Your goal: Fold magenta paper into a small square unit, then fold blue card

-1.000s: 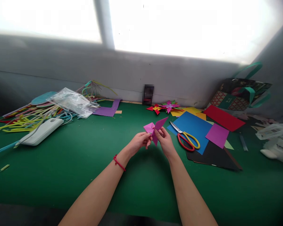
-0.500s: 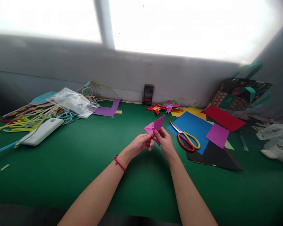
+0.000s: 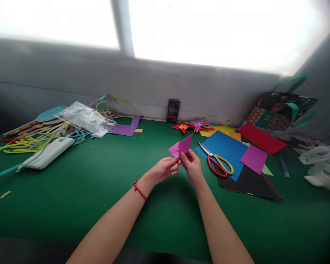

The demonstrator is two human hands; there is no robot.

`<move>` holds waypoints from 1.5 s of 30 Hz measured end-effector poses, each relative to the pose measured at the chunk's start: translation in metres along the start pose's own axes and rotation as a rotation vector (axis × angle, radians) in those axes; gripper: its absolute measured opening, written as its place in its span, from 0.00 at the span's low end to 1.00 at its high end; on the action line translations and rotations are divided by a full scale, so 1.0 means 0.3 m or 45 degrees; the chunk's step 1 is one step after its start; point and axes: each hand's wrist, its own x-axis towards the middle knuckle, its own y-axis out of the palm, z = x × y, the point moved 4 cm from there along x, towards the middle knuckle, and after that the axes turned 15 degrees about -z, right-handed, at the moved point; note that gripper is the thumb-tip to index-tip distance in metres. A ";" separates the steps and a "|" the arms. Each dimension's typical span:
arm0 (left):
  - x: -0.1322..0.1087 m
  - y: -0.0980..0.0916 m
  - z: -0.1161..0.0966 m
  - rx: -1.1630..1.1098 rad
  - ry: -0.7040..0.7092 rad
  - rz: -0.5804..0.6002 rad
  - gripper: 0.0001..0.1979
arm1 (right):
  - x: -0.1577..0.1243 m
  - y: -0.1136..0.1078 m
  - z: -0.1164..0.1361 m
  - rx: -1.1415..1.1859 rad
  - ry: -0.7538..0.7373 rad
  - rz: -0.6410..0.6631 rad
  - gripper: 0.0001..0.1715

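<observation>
Left hand [image 3: 164, 168] and right hand [image 3: 194, 167] pinch pink paper [image 3: 174, 148] in close grip, folding apparently partway, one flap [image 3: 186, 143] raised; paper flower [image 3: 198, 125] beyond looks complete.

I observe the left forearm [image 3: 112, 222] and right forearm [image 3: 218, 212] angled inward from the bottom edge; near frame centre, left hand [image 3: 165, 168] and right hand [image 3: 193, 167] pinch side by side, fingers curled.

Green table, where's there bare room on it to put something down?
The widest bare patch lies between the white device and the hands. Another lies at front right, between the right forearm and the black paper. It's crowded at back left, with the plastic bag, and at right, with scissors on the blue sheet.
</observation>
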 end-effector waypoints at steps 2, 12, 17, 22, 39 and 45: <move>0.001 -0.002 0.001 0.007 -0.002 0.008 0.13 | 0.000 -0.001 0.003 0.006 -0.007 0.012 0.13; 0.002 0.003 0.004 -0.016 -0.018 -0.040 0.15 | -0.001 -0.003 0.022 0.014 -0.064 0.023 0.11; 0.006 0.000 0.008 -0.090 -0.043 -0.073 0.16 | -0.001 -0.003 0.017 0.053 -0.062 -0.022 0.13; 0.015 -0.013 0.021 -0.229 -0.095 -0.119 0.12 | -0.006 0.003 0.017 0.079 -0.084 -0.024 0.12; 0.024 0.004 0.009 0.211 0.199 -0.199 0.17 | -0.005 -0.001 0.008 -0.027 -0.153 -0.157 0.11; -0.019 0.000 -0.051 1.046 0.859 -0.541 0.14 | -0.004 0.010 -0.033 0.147 -0.010 -0.208 0.13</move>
